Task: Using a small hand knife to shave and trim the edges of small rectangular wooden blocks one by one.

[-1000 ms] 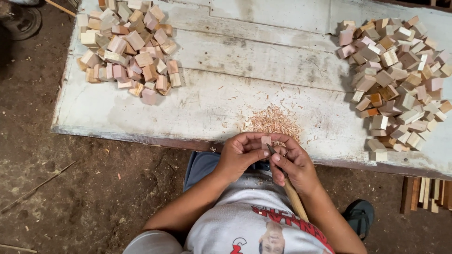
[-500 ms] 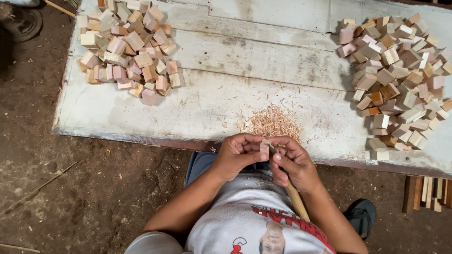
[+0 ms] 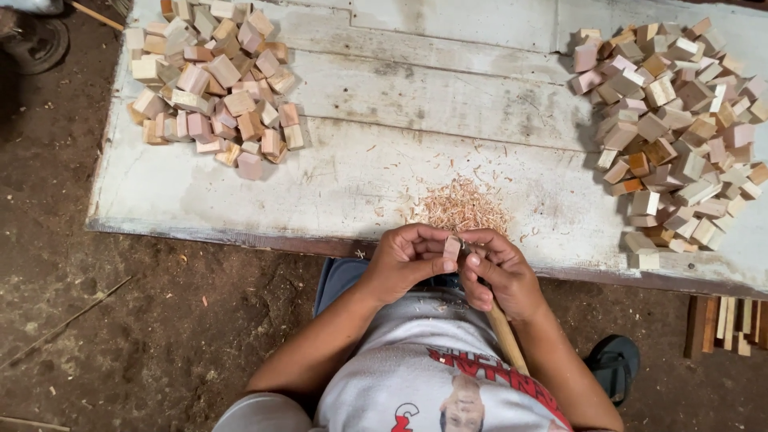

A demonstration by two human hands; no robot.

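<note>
Small wooden block [image 3: 452, 247] between both grips

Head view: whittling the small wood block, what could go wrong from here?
1. The left hand pinches the small wood block right against the right hand with the wooden-handled tool; a slip could nick fingers.
2. The shavings pile sits at the board's edge and could spill.

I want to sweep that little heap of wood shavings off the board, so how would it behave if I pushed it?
The wood shavings look thin and curled, so they are probably very light and would scatter rather than slide as one heap. Loose strands already lie around on the white board, so some would likely stay behind. They seem brittle and apt to break when pressed.
</note>
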